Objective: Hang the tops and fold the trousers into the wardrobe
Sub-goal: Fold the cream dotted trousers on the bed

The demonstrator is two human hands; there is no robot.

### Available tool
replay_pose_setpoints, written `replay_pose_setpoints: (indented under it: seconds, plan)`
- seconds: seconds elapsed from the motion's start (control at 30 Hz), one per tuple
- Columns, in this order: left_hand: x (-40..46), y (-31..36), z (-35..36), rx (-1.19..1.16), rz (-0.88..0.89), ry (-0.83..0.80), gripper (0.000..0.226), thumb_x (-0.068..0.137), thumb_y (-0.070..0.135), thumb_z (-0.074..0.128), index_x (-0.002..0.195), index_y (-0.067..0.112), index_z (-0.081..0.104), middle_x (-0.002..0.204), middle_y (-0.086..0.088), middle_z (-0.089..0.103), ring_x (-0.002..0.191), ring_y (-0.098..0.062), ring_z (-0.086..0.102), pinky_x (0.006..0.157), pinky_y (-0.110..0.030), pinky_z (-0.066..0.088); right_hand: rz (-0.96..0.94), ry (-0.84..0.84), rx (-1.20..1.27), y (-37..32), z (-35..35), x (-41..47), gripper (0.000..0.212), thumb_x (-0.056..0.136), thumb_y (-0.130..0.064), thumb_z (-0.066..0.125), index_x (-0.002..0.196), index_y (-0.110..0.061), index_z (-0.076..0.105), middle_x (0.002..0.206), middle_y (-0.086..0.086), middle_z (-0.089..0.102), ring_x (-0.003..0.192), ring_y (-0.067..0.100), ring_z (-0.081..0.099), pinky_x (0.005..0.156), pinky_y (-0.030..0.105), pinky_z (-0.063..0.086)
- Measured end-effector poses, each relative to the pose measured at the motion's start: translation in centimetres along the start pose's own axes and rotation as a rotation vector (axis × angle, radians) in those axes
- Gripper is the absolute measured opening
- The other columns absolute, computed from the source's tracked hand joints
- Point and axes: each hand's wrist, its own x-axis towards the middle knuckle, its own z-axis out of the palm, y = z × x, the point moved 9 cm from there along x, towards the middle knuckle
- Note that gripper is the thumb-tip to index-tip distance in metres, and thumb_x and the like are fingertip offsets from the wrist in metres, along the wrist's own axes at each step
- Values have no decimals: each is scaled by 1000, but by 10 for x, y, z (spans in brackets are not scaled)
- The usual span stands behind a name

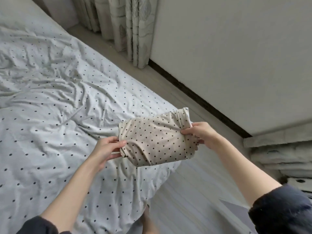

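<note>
Both hands' fingers, left [108, 149] and right [199, 132], pinching folded dotted trousers [157, 141] above rumpled dotted bedsheet [50, 98]; curtains [131, 27] beyond

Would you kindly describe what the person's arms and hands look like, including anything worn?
Both forearms are bare, with dark navy sleeves pushed up towards the elbows. The left hand and the right hand wear no gloves, and no rings, watch or bracelets are visible.

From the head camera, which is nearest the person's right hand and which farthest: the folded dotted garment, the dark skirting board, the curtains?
1. Folded dotted garment: gripped by the right hand at its right end.
2. Dark skirting board: beyond the hand, along the wall's foot.
3. Curtains: farthest, at the top.
</note>
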Motion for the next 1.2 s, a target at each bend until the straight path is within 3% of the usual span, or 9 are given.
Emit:
replay_pose_setpoints:
  seconds: [0.1, 0.2, 0.27, 0.37, 0.5, 0.63, 0.97, 1.1, 1.2]
  plan:
    - [-15, 29, 42, 113, 69, -145, 7, 83, 2, 65, 87, 8, 65, 70, -1, 68, 54, -9, 65, 48, -21, 53, -8, 116, 140, 24, -40, -61, 16, 72, -10, 76, 88, -10, 74, 86, 6, 69, 70, 19, 62, 60, 28, 48]
    - [-41, 53, 97, 229, 143, -289, 7, 83, 1, 65, 82, 8, 64, 67, 0, 66, 51, -7, 63, 46, -20, 51, 4, 213, 247, 60, -80, -128, 10, 73, -8, 73, 83, -11, 73, 76, 1, 67, 49, 8, 60, 43, 20, 44]
    - [-67, 67, 142, 292, 184, -408, 6, 83, 2, 66, 83, 8, 63, 72, -4, 66, 55, -10, 63, 48, -21, 52, 27, 302, 318, 93, -108, -176, 14, 74, -7, 72, 89, -8, 73, 77, 2, 68, 50, 7, 60, 42, 19, 43]
    - [-112, 78, 212, 400, 245, -588, 6, 82, 1, 66, 83, 6, 63, 80, -9, 67, 63, -16, 63, 50, -23, 54, 40, 460, 427, 141, -143, -244, 18, 75, -8, 71, 94, -9, 73, 89, 5, 71, 70, 15, 65, 58, 26, 51]
    - [-196, 71, 313, 509, 313, -842, 7, 82, -1, 66, 82, 4, 61, 73, -8, 66, 51, -10, 63, 48, -23, 53, 63, 707, 596, 216, -184, -349, 14, 77, -10, 71, 90, -13, 71, 92, 5, 73, 85, 20, 69, 83, 37, 53]
    - [-298, 44, 416, 629, 404, -1118, 7, 81, 3, 67, 86, 5, 62, 78, -9, 69, 55, -11, 63, 48, -19, 50, 111, 979, 728, 298, -210, -470, 19, 76, -10, 71, 95, -12, 69, 96, 9, 73, 94, 28, 68, 91, 45, 50]
    - [-584, -35, 606, 685, 502, -1634, 9, 81, 6, 68, 89, 7, 66, 76, -5, 72, 63, -14, 68, 53, -22, 53, 148, 1577, 853, 427, -258, -766, 21, 76, -7, 71, 96, -15, 68, 92, 4, 72, 89, 20, 68, 85, 36, 54]
    - [-685, -44, 666, 655, 535, -1767, 10, 81, 7, 68, 91, 7, 66, 77, -6, 72, 69, -18, 68, 71, -34, 57, 116, 1742, 834, 453, -291, -860, 17, 75, -8, 74, 90, -13, 68, 87, 4, 73, 82, 17, 69, 67, 29, 55]
    - [-753, -44, 707, 623, 577, -1842, 4, 82, 8, 68, 86, 10, 67, 76, -4, 72, 68, -16, 69, 68, -30, 56, 80, 1827, 820, 468, -319, -916, 14, 74, -8, 74, 87, -10, 69, 83, 3, 73, 75, 15, 69, 58, 24, 52]
